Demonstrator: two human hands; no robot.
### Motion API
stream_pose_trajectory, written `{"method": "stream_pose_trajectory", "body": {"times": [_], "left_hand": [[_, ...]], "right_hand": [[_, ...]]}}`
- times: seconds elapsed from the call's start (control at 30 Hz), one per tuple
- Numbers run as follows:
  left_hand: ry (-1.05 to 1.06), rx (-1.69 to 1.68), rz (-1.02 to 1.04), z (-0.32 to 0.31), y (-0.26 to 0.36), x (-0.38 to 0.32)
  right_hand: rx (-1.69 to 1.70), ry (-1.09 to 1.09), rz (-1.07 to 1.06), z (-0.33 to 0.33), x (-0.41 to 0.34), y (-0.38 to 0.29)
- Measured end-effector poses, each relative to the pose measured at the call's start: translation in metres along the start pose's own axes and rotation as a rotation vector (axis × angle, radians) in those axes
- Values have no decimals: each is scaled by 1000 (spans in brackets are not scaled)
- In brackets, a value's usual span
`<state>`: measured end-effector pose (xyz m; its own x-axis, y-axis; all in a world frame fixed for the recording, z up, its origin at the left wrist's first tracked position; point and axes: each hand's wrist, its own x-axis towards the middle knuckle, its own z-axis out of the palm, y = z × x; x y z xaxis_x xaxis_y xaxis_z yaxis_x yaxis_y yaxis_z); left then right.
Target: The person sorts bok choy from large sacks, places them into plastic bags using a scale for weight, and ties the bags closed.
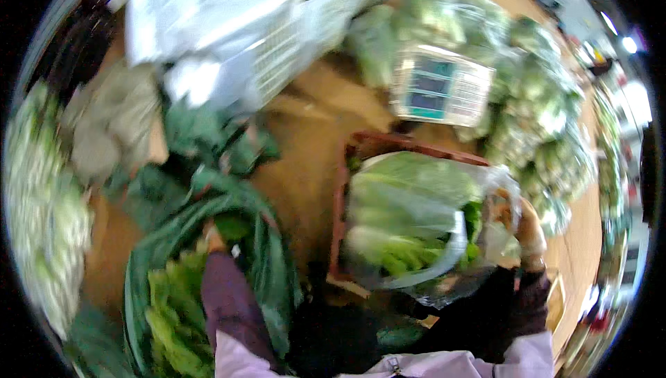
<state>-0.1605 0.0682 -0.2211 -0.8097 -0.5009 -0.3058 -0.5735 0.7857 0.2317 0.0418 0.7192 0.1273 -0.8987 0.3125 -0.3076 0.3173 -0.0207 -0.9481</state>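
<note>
My left hand point(214, 241) reaches into a large green sack point(270, 268) of leafy greens point(179, 305); its fingers are hidden among the leaves. With my right hand point(529, 229) I grip the bunched edge of a clear plastic bag point(460, 242). That bag lies with its mouth towards me and has pale green cabbage-like heads point(411, 185) and darker leaves in it. Under it is a reddish-brown crate point(341, 211), set below the display of a digital scale point(442, 86).
Bagged green vegetables point(541, 97) are heaped at the right and back. A white plastic crate point(281, 47) draped with white sheeting point(203, 3) stands at the back left. Long pale vegetables point(44, 211) line the left edge. Everything rests on a brown tabletop point(307, 169).
</note>
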Motion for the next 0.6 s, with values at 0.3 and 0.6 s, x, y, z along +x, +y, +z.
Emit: {"method": "stream_pose_trajectory", "body": {"times": [0.3, 0.6], "left_hand": [[20, -1105, -123, -66, 40, -119], [-60, -1411, 849, -297, 93, -275]], "right_hand": [[219, -165, 20, -21, -20, -13], [412, -4, -224, -11, -48, -39]]}}
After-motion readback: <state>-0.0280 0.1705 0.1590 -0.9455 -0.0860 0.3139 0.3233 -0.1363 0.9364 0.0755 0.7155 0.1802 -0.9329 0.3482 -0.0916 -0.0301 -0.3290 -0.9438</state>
